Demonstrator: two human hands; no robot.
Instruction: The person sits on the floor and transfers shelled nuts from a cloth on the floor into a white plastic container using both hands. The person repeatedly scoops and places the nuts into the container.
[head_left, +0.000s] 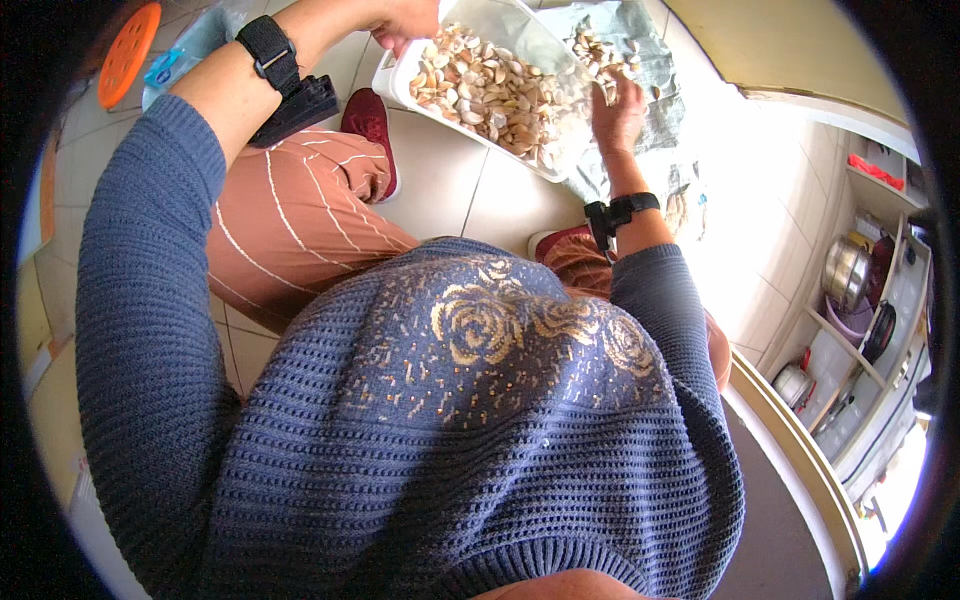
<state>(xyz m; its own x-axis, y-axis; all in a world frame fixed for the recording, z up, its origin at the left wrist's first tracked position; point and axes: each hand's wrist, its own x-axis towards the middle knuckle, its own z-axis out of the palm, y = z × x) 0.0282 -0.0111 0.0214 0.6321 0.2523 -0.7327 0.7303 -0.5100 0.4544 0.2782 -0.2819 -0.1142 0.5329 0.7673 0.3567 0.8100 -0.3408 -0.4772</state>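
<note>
A translucent white plastic container (555, 174), tilted, holds many garlic cloves (487, 82) and lies near the top of the view. My left hand (409, 22) grips its upper left rim, partly cut off by the picture's edge. At the container's right side is my right hand (621, 116), its fingertips among more garlic cloves (592, 49) heaped on a grey-green woven plastic sheet (660, 97). Whether those fingers hold any cloves is hard to see. Both wrists wear black straps with black devices.
An orange perforated plastic disc (129, 56) and a clear-blue plastic bag (187, 52) are on the tiled floor at upper left. My dark red shoes flank the floor below the container. Shelves at right hold a steel pot (846, 271), a purple basin (851, 319) and a lidded pan (793, 386).
</note>
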